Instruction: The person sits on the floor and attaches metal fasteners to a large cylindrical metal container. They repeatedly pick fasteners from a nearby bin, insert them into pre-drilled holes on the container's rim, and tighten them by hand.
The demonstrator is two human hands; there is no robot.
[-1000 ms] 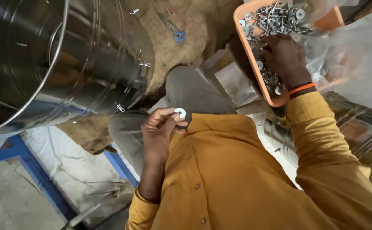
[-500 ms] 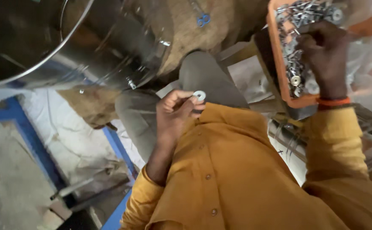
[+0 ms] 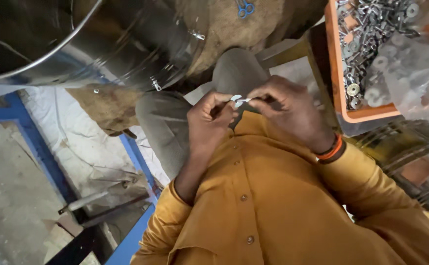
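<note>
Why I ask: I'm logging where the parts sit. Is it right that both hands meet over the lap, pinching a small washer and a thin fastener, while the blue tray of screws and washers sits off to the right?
Not quite: the tray of screws and washers is orange, not blue, as the head view shows. The left hand and right hand do meet over the lap, pinching a small washer and a thin fastener.

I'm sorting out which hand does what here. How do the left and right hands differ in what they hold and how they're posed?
The left hand pinches a small white washer between its fingers; the right hand holds a thin metal screw with its tip at that washer. The right wrist wears an orange-and-black band; the left wrist is bare. Both hands meet close together above the mustard shirt, with sleeves rolled back.
</note>
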